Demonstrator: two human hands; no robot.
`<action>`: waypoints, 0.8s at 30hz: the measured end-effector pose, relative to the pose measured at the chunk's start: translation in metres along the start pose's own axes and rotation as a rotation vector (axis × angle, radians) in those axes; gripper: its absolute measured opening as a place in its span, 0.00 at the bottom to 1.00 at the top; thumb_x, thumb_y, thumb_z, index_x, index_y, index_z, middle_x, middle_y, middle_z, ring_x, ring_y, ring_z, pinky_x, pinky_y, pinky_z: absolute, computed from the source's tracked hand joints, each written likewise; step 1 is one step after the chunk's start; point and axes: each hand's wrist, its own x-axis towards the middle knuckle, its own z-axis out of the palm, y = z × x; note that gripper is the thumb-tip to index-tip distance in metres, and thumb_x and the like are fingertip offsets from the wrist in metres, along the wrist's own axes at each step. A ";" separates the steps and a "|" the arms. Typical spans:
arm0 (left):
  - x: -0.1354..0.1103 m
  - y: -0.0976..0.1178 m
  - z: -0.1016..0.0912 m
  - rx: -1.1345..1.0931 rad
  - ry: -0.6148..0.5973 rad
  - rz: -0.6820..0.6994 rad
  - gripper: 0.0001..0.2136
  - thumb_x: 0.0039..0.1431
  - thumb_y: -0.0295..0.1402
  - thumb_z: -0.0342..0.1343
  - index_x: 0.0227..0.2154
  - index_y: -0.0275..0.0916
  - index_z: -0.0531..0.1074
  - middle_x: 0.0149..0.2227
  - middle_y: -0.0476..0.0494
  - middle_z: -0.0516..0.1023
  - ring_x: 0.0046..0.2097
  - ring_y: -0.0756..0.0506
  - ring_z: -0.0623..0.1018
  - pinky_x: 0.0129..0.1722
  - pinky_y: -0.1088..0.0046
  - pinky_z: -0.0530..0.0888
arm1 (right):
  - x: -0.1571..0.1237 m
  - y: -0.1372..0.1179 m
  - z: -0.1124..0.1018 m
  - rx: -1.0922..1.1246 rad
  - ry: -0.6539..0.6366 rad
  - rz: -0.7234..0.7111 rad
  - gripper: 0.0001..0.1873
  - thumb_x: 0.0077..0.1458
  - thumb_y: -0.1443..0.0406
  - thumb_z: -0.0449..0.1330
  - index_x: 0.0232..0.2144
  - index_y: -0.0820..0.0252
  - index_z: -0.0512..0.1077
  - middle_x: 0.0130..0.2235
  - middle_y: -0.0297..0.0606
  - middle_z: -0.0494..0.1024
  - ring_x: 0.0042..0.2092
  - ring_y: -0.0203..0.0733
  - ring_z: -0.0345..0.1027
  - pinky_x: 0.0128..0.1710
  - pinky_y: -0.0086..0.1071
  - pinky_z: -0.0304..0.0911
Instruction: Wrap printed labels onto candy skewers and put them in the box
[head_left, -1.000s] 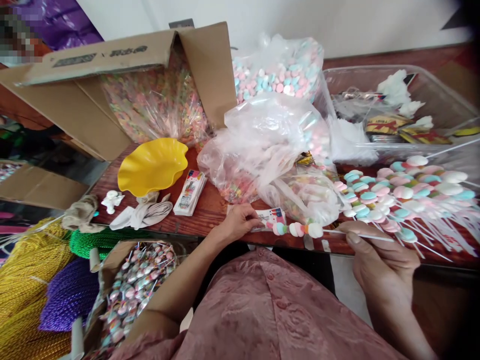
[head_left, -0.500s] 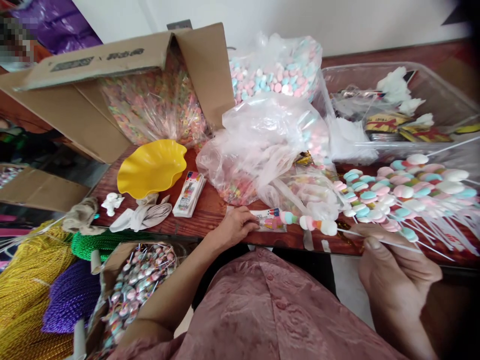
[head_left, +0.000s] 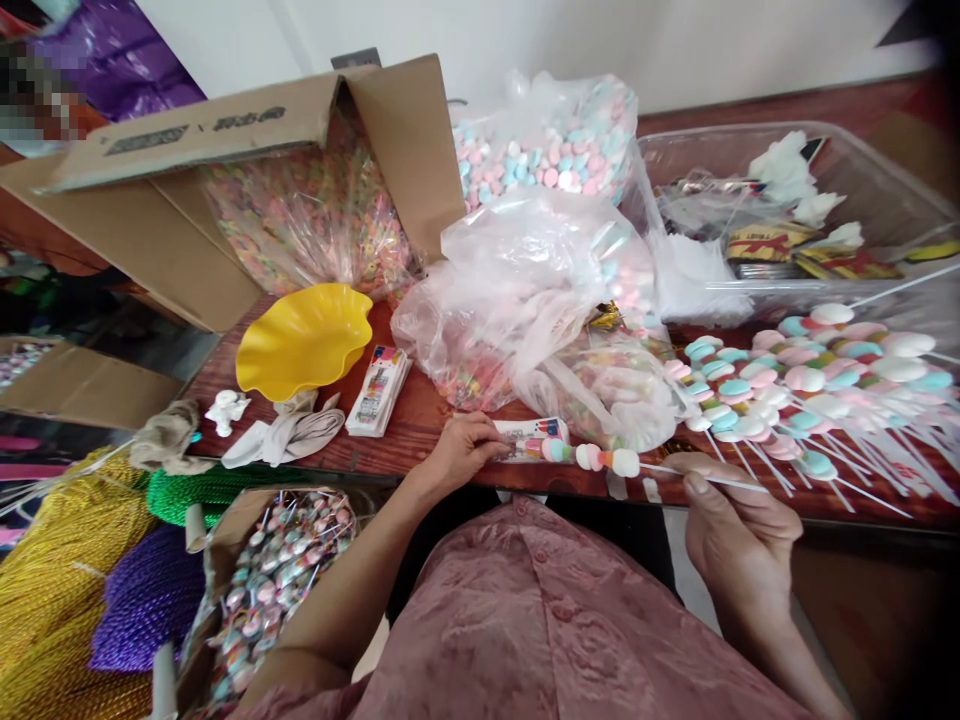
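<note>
Yellow wavy-edged dish (head_left: 304,340), reddish-brown wood-grain table (head_left: 420,420), pink, white and turquoise candies on a white-sticked skewer (head_left: 592,458), pastel candy skewers piled (head_left: 810,385), gold (head_left: 52,560), green (head_left: 202,488) and purple (head_left: 146,610) cord bundles, brown cardboard box (head_left: 405,140), dusty-pink patterned shirt (head_left: 540,620).

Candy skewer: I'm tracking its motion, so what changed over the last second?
The right hand drew the candy skewer out to the right, then pushed it back left, so its tip again meets the small printed packet pinched by the left hand. Neither hand let go. The left hand, the pile of finished skewers and the yellow dish stayed put.
</note>
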 end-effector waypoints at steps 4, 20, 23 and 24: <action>-0.002 -0.003 0.002 -0.015 0.000 0.039 0.05 0.56 0.30 0.62 0.28 0.36 0.81 0.30 0.45 0.77 0.33 0.50 0.76 0.36 0.76 0.71 | 0.000 0.005 -0.003 0.011 -0.117 -0.017 0.07 0.53 0.68 0.65 0.34 0.51 0.81 0.33 0.34 0.81 0.34 0.42 0.75 0.36 0.37 0.69; -0.002 -0.006 0.003 0.091 -0.102 0.247 0.10 0.63 0.32 0.55 0.30 0.36 0.79 0.34 0.42 0.78 0.37 0.49 0.76 0.39 0.75 0.72 | 0.006 0.012 0.001 -0.054 -0.439 -0.001 0.09 0.59 0.67 0.61 0.39 0.47 0.79 0.37 0.34 0.80 0.38 0.42 0.74 0.37 0.36 0.69; -0.003 -0.008 0.004 0.043 -0.090 0.239 0.09 0.63 0.32 0.56 0.29 0.36 0.78 0.33 0.42 0.78 0.36 0.49 0.76 0.38 0.75 0.72 | 0.008 0.010 0.006 -0.131 -0.549 -0.043 0.09 0.59 0.67 0.61 0.38 0.48 0.79 0.35 0.34 0.80 0.35 0.40 0.73 0.33 0.34 0.67; -0.003 -0.008 0.004 0.027 -0.077 0.236 0.09 0.63 0.32 0.57 0.29 0.36 0.78 0.32 0.42 0.78 0.36 0.49 0.76 0.38 0.75 0.72 | 0.008 0.010 0.007 -0.146 -0.558 -0.040 0.09 0.59 0.67 0.61 0.38 0.48 0.79 0.35 0.34 0.80 0.34 0.39 0.72 0.32 0.33 0.66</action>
